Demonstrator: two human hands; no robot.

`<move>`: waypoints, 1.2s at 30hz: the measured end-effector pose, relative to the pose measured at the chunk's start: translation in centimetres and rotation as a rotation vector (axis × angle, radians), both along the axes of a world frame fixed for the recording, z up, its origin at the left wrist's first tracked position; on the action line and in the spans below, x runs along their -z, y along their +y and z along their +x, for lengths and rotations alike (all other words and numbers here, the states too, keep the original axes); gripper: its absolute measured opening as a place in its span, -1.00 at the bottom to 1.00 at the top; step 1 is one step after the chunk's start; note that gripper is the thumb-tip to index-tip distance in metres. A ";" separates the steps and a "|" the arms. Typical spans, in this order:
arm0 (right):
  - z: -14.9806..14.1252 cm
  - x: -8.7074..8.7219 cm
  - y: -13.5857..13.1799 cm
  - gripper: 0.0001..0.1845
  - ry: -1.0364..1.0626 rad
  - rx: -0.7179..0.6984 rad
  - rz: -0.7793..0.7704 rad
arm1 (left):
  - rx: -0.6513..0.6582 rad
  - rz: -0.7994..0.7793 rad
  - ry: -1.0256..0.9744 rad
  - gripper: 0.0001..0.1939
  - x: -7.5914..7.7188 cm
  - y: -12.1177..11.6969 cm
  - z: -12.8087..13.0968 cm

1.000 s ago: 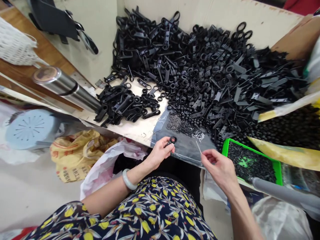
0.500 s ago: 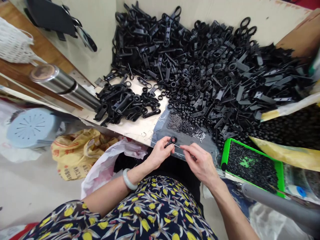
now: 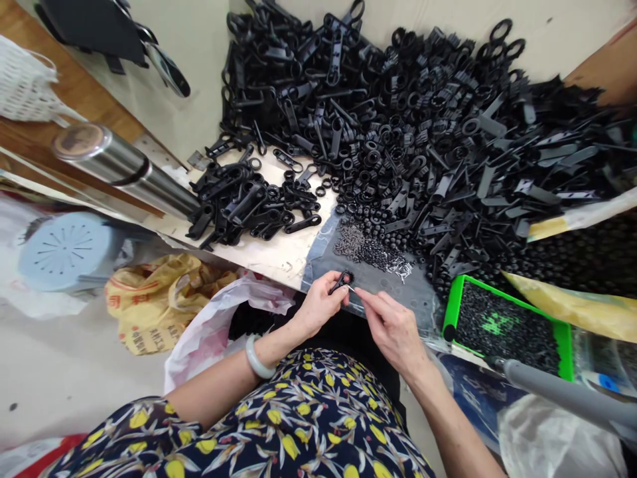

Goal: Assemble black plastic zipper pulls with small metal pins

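My left hand point(image 3: 318, 307) pinches a small black plastic part with a ring end point(image 3: 341, 280) at the table's near edge. My right hand point(image 3: 391, 325) is closed in a pinch on a thin metal pin point(image 3: 351, 289), whose tip touches the black part. Just beyond my hands, small dark springs and silver pins point(image 3: 371, 252) lie on a grey sheet point(image 3: 418, 295). A huge heap of black plastic parts point(image 3: 413, 126) covers the table behind.
A smaller pile of black levers point(image 3: 249, 206) lies to the left. A green tray point(image 3: 502, 325) of tiny black pieces sits at the right. A steel cylinder point(image 3: 124, 169) lies at the left edge. Plastic bags point(image 3: 164, 299) sit below the table. A grey bar point(image 3: 567, 398) crosses lower right.
My right hand has moved left from near the green tray, bringing the pin to the black part in my left hand. My left hand stayed in place.
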State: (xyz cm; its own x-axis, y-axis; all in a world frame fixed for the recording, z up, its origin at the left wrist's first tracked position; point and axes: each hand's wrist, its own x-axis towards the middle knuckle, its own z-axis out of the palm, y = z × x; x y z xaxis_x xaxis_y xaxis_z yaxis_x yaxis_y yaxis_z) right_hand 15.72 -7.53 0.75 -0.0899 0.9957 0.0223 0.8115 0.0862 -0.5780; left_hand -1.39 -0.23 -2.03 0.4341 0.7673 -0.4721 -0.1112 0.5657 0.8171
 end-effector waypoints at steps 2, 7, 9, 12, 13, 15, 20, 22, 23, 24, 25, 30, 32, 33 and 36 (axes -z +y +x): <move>0.0 0.1 -0.2 -0.58 0.014 0.002 -0.035 | 0.014 0.013 -0.002 -0.65 0.2 0.0 0.0; 0.1 0.2 -0.6 -0.57 0.076 0.037 -0.045 | 0.037 0.032 -0.014 -0.65 0.5 -0.1 -0.1; 0.1 0.3 -0.7 -0.58 0.116 0.055 -0.050 | 0.034 0.027 -0.006 -0.64 0.4 -0.1 -0.1; -0.1 0.6 -0.7 -0.59 0.112 0.065 -0.083 | 0.028 0.033 0.011 -0.64 0.3 -0.1 0.0; -0.1 0.7 -0.6 -0.60 0.111 0.069 -0.091 | 0.025 0.035 0.016 -0.64 0.2 -0.1 0.0; -0.2 0.9 -0.6 -0.60 0.122 0.077 -0.096 | 0.022 0.041 0.028 -0.66 0.2 -0.1 0.1; -0.3 0.9 -0.6 -0.60 0.149 0.082 -0.075 | 0.034 0.081 0.070 -0.75 0.5 -0.1 0.1; -0.3 0.9 -0.5 -0.60 0.143 0.076 -0.080 | 0.039 0.091 0.077 -0.76 0.6 -0.1 0.1; -0.4 0.8 -0.5 -0.60 0.139 0.073 -0.084 | 0.042 0.092 0.079 -0.77 0.6 -0.1 0.1; -0.4 0.8 -0.4 -0.60 0.132 0.071 -0.088 | 0.044 0.092 0.082 -0.77 0.6 -0.1 0.1; -0.4 0.8 -0.4 -0.59 0.121 0.069 -0.091 | 0.046 0.091 0.086 -0.77 0.5 -0.1 0.1; -0.6 0.8 -0.3 -0.57 0.023 0.050 -0.089 | 0.064 0.089 0.098 -0.78 0.6 -0.2 0.0; -0.8 0.8 -0.3 -0.56 -0.034 0.038 -0.079 | 0.070 0.096 0.100 -0.78 0.7 -0.2 0.0; -0.9 0.8 -0.3 -0.55 -0.064 0.035 -0.077 | 0.071 0.099 0.101 -0.78 0.8 -0.2 0.0; -1.6 1.0 -0.4 -0.54 -0.107 0.058 -0.078 | 0.062 0.102 0.107 -0.78 1.0 -0.3 0.0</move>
State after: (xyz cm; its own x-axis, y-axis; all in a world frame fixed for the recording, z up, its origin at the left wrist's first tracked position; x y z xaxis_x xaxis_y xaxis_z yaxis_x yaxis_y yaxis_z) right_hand 14.15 -7.93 -0.29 -0.0294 0.9977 -0.0618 0.8712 -0.0047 -0.4908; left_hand -1.38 -0.58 -3.03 0.4335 0.7869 -0.4391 0.0125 0.4820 0.8761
